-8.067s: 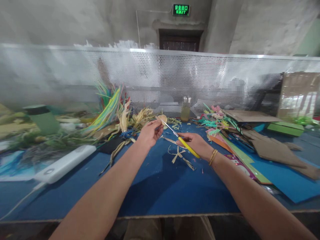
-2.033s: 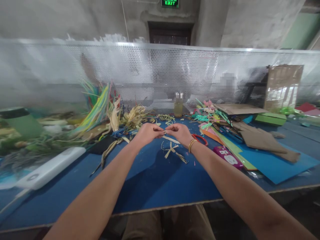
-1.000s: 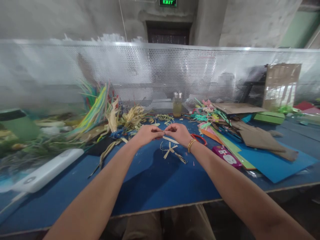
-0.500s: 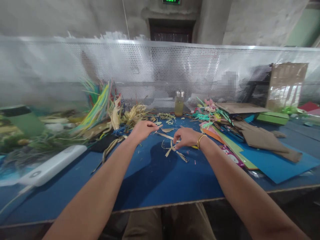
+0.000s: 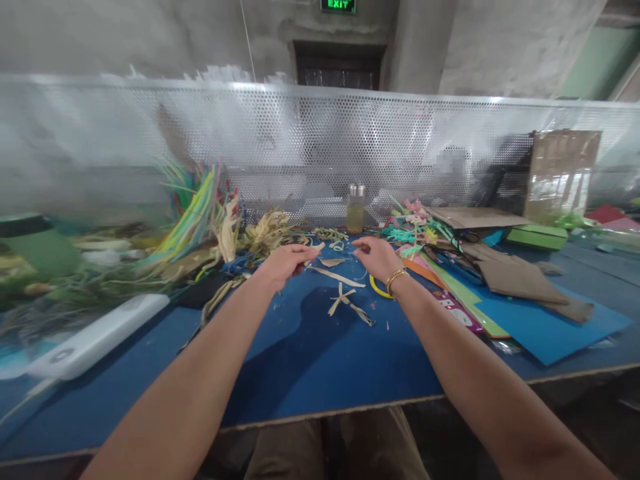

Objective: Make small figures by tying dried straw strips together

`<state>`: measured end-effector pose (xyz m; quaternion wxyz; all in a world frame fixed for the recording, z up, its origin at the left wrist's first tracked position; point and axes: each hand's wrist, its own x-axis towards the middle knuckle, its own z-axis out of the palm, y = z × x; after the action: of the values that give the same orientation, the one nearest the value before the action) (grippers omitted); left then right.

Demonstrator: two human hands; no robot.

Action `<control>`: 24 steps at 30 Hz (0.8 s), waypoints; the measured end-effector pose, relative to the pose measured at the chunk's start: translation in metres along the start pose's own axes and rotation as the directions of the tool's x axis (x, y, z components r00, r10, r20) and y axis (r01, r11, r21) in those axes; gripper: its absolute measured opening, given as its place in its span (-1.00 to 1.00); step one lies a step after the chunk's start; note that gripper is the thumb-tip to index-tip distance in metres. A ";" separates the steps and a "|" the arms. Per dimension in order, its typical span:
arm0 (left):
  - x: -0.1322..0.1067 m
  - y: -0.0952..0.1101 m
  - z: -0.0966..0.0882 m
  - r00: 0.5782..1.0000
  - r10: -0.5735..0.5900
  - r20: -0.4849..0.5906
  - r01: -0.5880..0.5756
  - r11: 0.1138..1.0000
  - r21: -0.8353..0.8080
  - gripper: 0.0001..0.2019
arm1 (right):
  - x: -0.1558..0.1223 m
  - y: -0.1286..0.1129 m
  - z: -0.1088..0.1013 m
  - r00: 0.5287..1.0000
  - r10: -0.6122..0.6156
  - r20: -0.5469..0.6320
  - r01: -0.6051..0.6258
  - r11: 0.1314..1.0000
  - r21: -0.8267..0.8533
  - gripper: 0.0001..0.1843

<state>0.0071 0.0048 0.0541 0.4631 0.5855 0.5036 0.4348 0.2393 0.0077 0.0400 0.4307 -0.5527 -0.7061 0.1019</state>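
My left hand is held over the blue tabletop, thumb and forefinger pinched together. A small pale bit shows at its fingertips, too small to name. Facing it on the right, my right hand hovers with bent, slightly parted fingers and nothing visible in them; a gold bracelet circles that wrist. Below and between the hands lies a star-like knot of dried husk strips. Just above it rests a long flat husk strip. A yellow ring lies partly behind my right wrist.
At left stand a white power strip, dried plant bundles and colourful stems. A glass bottle stands at the back before a perforated metal screen. Blue card and brown cardboard lie at right.
My right hand has lifted off the knotted husk strips and moved up, away from them. The knot now lies alone on the table. My left hand stays pinched at nearly the same place.
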 end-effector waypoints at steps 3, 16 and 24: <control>0.001 -0.004 0.006 0.996 -0.047 0.079 0.054 0.994 -0.094 -0.64 | -0.006 -0.013 0.010 0.997 -0.062 0.048 0.044 0.951 0.307 -0.80; -0.007 -0.005 0.021 0.976 -0.030 0.216 0.024 0.999 0.032 -0.68 | -0.012 -0.020 0.030 0.987 -0.019 0.159 -0.057 0.888 0.457 -0.84; 0.001 -0.006 0.012 0.993 -0.040 0.111 0.033 0.998 0.059 -0.68 | -0.004 -0.015 -0.019 0.993 0.055 0.107 -0.019 0.949 -0.315 -0.66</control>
<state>0.0180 0.0046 0.0455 0.4816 0.6128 0.4997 0.3780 0.2423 -0.0077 0.0584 0.2945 -0.6205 -0.7263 0.0281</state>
